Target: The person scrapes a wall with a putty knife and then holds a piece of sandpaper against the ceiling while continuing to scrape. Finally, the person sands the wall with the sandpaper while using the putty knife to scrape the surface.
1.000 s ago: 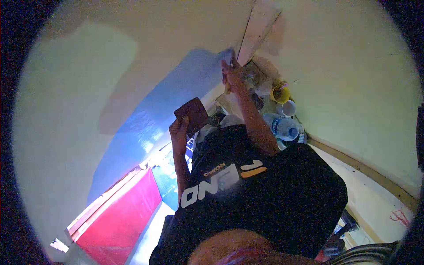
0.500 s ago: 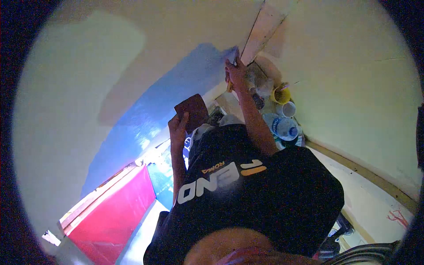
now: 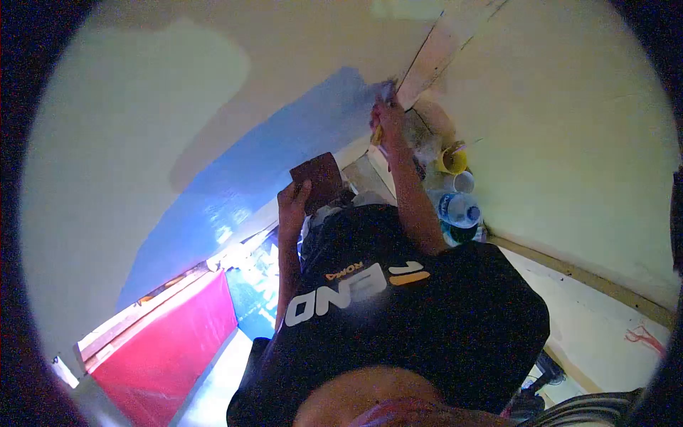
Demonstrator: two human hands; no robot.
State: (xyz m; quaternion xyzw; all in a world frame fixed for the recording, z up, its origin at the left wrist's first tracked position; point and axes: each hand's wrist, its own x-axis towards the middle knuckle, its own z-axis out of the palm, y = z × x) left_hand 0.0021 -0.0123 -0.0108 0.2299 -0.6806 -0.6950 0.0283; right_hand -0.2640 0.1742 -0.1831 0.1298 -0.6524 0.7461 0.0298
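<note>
My right hand [image 3: 388, 122] is closed around a yellow-handled tool [image 3: 378, 135], its handle pointing down below the fingers. The tool's bluish head is at the right end of a blue patch [image 3: 284, 128] on the pale wall, beside a jutting beam; blur hides whether it is a brush or a scraper. Lower and to the left, my left hand [image 3: 293, 198] grips a flat, dark brown square piece [image 3: 318, 181] by its lower left side, thumb on its face.
Right of my right arm stand a yellow cup [image 3: 453, 160] with a stick in it, a white cup [image 3: 463, 182] and a clear plastic bottle [image 3: 459, 209]. A pale wall [image 3: 562, 142] rises on the right. At lower left is a red panel [image 3: 167, 349].
My right hand and its tool have shifted slightly right and down in view. The left hand still holds the brown piece. The whole view has turned a little.
</note>
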